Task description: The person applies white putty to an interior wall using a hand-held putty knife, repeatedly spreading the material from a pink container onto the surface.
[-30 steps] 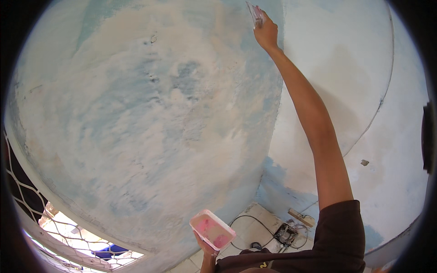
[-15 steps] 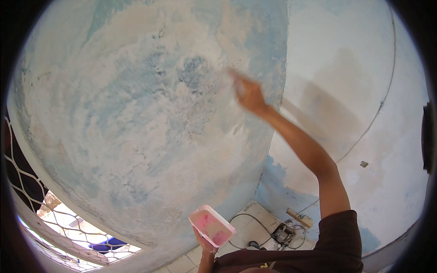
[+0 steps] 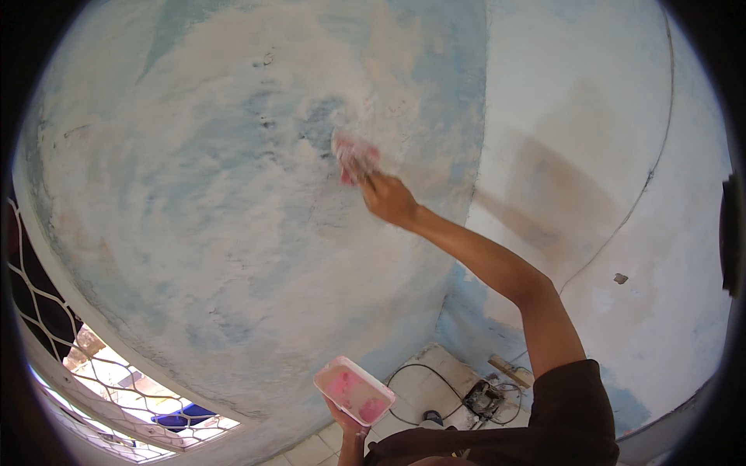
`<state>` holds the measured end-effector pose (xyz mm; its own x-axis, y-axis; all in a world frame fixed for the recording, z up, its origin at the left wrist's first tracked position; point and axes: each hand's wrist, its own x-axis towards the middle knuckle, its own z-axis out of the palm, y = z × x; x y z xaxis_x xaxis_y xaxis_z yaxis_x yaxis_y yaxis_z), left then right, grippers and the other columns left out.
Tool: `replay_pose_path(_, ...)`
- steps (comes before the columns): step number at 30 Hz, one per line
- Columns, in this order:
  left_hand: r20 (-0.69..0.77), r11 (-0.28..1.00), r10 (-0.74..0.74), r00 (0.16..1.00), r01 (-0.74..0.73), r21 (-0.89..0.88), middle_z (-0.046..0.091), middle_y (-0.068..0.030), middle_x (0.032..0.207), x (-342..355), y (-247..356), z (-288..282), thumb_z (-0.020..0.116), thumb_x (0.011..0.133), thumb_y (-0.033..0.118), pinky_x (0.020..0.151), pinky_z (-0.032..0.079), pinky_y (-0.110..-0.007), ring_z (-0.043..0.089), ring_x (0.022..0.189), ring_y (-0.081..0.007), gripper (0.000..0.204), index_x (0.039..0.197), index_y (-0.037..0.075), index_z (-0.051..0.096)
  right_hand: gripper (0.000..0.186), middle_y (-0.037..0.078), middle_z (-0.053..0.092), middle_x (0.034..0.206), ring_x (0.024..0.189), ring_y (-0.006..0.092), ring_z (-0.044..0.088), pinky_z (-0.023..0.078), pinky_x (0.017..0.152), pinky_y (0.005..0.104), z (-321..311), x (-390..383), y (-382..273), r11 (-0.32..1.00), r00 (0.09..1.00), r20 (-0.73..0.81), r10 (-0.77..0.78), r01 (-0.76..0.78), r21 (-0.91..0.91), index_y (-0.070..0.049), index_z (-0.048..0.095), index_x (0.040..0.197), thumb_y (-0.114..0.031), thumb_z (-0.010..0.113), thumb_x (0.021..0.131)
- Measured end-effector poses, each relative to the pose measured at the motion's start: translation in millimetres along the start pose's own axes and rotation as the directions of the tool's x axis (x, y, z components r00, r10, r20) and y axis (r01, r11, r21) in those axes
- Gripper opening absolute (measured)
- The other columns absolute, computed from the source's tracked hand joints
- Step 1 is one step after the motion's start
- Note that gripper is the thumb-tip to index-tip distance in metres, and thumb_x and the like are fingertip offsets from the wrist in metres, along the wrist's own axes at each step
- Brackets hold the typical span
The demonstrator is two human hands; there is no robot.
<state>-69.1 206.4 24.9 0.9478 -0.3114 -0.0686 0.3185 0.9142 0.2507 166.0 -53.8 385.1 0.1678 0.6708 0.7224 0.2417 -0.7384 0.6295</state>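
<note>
My right hand (image 3: 387, 200) is closed on a flat, scraper-like tool (image 3: 353, 155), smeared pink and white and blurred. The tool is over the mottled light-blue and off-white wall (image 3: 217, 194), left of the room's corner; whether it touches the plaster is hard to tell. Low in the view, my left hand (image 3: 350, 419) grips a white plastic tub (image 3: 353, 388) from below, with pink and pale paste in it.
A white grille (image 3: 39, 311) covers the opening at the left. The right wall (image 3: 590, 116) carries a thin cable. On the tiled floor (image 3: 318, 454) below lie a dark appliance (image 3: 483, 400) with looped cords and a wooden piece (image 3: 509, 371). A foot (image 3: 431, 415) shows.
My right hand has swept down and leftward from high near the corner to the middle of the left wall, its arm now more bent. The tub has shifted slightly left.
</note>
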Motion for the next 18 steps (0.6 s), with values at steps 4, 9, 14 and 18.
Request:
replay_pose_path(4, 0.029, 0.999, -0.041, 0.999, 0.041, 0.022, 0.056, -0.0025, 0.136, -7, -5, 14, 0.04, 0.099, 0.069, 0.1, 0.05, -0.054, 0.056, 0.123, -0.0293, 0.067, 0.145, 0.021, 0.047, 0.05, 0.027, 0.071, 0.113, 0.074, 0.0273, 0.074, 0.061, 0.06, 0.0365, -17, -38, 35, 0.976, 0.998, 0.05, 0.024, -0.035, 0.214, 0.005, 0.055, 0.138, 0.001, 0.059, 0.088)
replay_pose_path(9, -0.06, 1.0, -0.007, 0.998, 0.005, -0.031, 0.057, -0.0015, 0.134, -10, -12, -8, 0.041, 0.099, 0.069, 0.1, 0.05, -0.053, 0.056, 0.123, -0.0278, 0.066, 0.144, 0.021, 0.048, 0.046, 0.024, 0.072, 0.09, 0.086, 0.0423, 0.07, 0.055, 0.083, 0.0491, -57, 44, 201, 0.557, 0.536, -0.167, 0.828, -0.82, 0.132, 0.001, 0.052, 0.14, -0.006, 0.058, 0.094)
replay_pose_path(14, -0.046, 0.999, 0.03, 0.999, -0.029, 0.013, 0.06, -0.0007, 0.129, -11, -33, 1, 0.04, 0.101, 0.066, 0.094, 0.054, -0.049, 0.06, 0.114, -0.0265, 0.061, 0.14, 0.021, 0.051, 0.043, 0.027, 0.072, 0.094, 0.082, 0.0421, 0.07, 0.055, 0.075, 0.0502, -12, 104, 279, 0.529, 0.499, -0.31, 0.81, -0.849, 0.017, -0.001, 0.056, 0.132, -0.01, 0.06, 0.089)
replay_pose_path(18, -0.094, 1.0, 0.016, 0.995, -0.017, -0.005, 0.059, -0.0015, 0.129, -17, -29, 9, 0.041, 0.1, 0.067, 0.095, 0.054, -0.05, 0.059, 0.115, -0.0268, 0.063, 0.141, 0.02, 0.051, 0.05, 0.023, 0.069, 0.083, 0.067, 0.0345, 0.067, 0.056, 0.059, 0.0485, 32, 132, 117, 0.858, 0.83, -0.375, 0.413, -0.493, -0.144, 0.007, 0.051, 0.136, -0.006, 0.057, 0.089)
